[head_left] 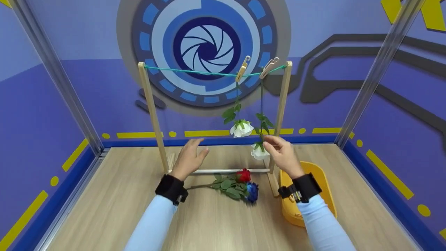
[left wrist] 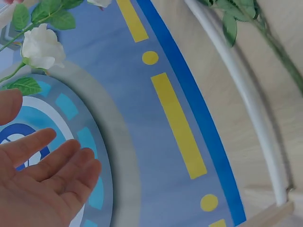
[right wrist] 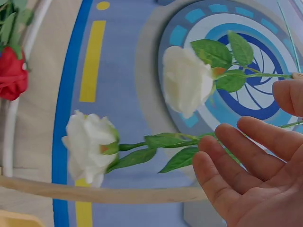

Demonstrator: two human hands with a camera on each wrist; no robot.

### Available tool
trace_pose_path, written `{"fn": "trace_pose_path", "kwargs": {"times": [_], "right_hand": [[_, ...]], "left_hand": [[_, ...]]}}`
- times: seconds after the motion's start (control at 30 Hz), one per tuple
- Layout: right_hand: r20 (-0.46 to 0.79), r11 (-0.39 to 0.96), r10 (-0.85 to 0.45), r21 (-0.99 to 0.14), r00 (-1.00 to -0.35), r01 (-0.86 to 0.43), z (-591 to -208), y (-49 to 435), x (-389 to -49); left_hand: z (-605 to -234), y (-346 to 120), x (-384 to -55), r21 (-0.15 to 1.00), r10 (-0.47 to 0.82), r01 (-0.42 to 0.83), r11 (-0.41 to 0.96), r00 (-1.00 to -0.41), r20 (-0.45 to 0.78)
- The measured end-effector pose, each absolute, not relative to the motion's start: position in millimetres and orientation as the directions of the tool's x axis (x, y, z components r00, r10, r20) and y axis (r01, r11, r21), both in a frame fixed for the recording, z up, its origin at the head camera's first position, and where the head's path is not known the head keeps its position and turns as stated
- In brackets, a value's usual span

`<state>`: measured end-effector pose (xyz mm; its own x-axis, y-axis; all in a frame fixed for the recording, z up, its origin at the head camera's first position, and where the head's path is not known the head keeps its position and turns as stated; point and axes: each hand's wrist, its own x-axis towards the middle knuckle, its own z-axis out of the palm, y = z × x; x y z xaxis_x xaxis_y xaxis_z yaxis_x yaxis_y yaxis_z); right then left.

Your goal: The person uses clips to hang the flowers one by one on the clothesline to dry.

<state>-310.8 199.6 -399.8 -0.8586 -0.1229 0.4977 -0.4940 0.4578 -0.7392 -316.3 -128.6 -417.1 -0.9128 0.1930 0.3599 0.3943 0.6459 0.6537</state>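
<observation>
Two white roses hang head down from a green string (head_left: 195, 71), each stem held by a clothespin. The inner rose (head_left: 241, 128) hangs under a yellowish clothespin (head_left: 241, 69); the outer rose (head_left: 260, 152) hangs lower, under a paler clothespin (head_left: 267, 68). My right hand (head_left: 284, 155) is beside the outer rose, fingers relaxed and apart; in the right wrist view its fingertips overlap that stem's leaves (right wrist: 180, 158). My left hand (head_left: 190, 157) is raised left of the roses, fingers loosely extended, holding nothing. Below lie a red rose (head_left: 244, 175) and a blue rose (head_left: 252, 192) on the table.
A wooden frame (head_left: 152, 115) holds the string between its two posts, with a white bar (head_left: 230, 170) across its base. The yellow basket (head_left: 325, 184) stands at the right, partly under my right forearm. Printed panels (head_left: 87, 104) surround the table (head_left: 104, 209).
</observation>
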Motion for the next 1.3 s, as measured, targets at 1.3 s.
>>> {"fn": "trace_pose_path", "kwargs": {"times": [1.3], "right_hand": [[0.534,0.773,-0.112,-0.483,-0.838,-0.411,-513.2,212.1,-228.5]], "left_hand": [[-510.7,-103.2,-226.3,0.521,0.161,0.348,0.779,-0.915,0.371]]}}
